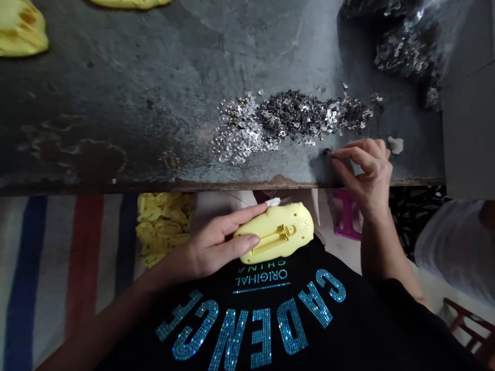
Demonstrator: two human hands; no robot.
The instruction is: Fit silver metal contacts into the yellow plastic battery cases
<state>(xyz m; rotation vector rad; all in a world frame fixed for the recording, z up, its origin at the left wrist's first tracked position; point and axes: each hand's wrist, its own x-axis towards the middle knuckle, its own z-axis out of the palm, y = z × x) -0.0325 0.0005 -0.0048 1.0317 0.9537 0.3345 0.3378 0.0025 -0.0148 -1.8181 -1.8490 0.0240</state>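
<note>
while cradling a yellow casing (279,236) in the left hand (216,243), holds it between the black shirt (328,345) and the near edge of the table (154,77), clamped with thumb across the recessed face and fingers along the far side and behind, partly out of sight. turned recess-up, likely so that the long slot and its small tabs lie open to view; drawn close to the body, perhaps for steadiness. with the right hand (363,167), pinches thumb and forefinger together on a small dark piece (327,151) at the tabletop, with the other fingers curled behind; too small to make out in shape. just apart from a heap of metal pieces (301,118), probably spread near the edge for easy reach. glitters in that heap, rounder and paler toward the left, darker and more tangled in the middle, loosely scattered at the right end. farther back, at the right, similar-looking bits inside a crumpled clear bag (406,46). beside the right hand, a matte white lump (395,145). on the casing, smooth and plastic-looking, with wavy, rounded outline and tiny holes clustered at one end. underneath, scuffed grey, metal-looking, with rusty brown along the rim. below, more yellow parts (164,226), piled loosely.
</note>
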